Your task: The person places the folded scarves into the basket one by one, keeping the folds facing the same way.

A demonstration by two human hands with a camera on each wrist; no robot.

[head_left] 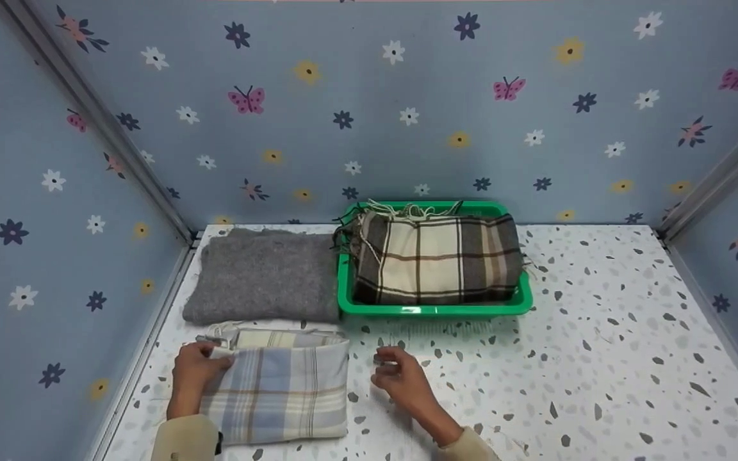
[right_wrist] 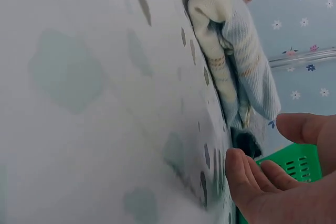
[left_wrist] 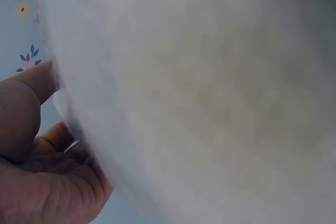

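A folded light blue, cream and white plaid scarf [head_left: 286,390] with fringe lies at the front left of the table. My left hand [head_left: 197,371] pinches its far left corner between thumb and fingers; in the left wrist view the cloth [left_wrist: 210,98] is blurred and fills most of the picture. Just right of the scarf, my right hand [head_left: 404,384] hovers with loosely bent fingers and holds nothing. The right wrist view has the scarf's folded side [right_wrist: 236,51] beyond that hand's thumb [right_wrist: 299,127].
Behind the plaid scarf lies a folded grey woollen cloth [head_left: 266,275]. A green plastic basket [head_left: 433,310] stands right of it against the flowered wall [head_left: 369,96], holding a folded brown, cream and black plaid scarf [head_left: 436,256]. The tabletop [head_left: 599,358] is white and speckled.
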